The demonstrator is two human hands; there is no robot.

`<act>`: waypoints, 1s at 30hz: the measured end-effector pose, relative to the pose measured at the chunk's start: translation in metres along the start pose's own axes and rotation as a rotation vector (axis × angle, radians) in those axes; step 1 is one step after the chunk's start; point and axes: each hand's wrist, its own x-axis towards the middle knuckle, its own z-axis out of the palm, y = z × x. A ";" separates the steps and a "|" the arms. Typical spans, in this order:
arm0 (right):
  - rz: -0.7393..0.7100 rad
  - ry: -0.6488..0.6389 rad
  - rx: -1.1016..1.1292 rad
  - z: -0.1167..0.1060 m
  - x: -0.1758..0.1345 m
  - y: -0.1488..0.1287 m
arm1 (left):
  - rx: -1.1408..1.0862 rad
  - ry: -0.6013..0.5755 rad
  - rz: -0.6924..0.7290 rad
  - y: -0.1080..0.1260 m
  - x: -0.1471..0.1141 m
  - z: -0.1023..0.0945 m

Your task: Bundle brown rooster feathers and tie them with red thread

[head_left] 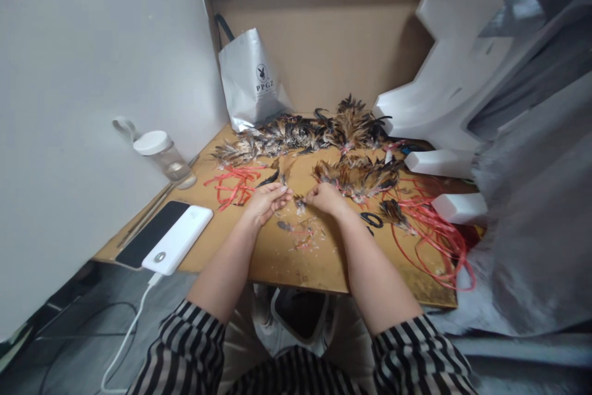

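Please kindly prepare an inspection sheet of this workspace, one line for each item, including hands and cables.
Surface: brown tabletop, with small scraps between the forearms.
Job's things: back feather row; nearer feather row; small tuft between the hands.
Left hand: fingers curled; grip too small to tell.
Right hand: fingers beside the tuft; contact unclear.
Clutter: red strips on both sides; black-handled tool; bottle; white power bank beside a dark slab.
Cables: white cable at the power bank, hanging past the table edge.
Surroundings: silver bag; brown back panel; grey fabric at right.
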 end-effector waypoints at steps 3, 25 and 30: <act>-0.001 -0.013 -0.069 0.007 -0.003 -0.001 | -0.008 0.009 0.007 0.000 0.000 0.000; -0.073 0.036 0.605 0.023 0.006 -0.008 | 0.006 0.028 -0.114 0.000 0.000 0.002; -0.179 0.102 0.442 0.029 0.004 -0.011 | 0.037 0.001 -0.132 -0.002 -0.001 0.004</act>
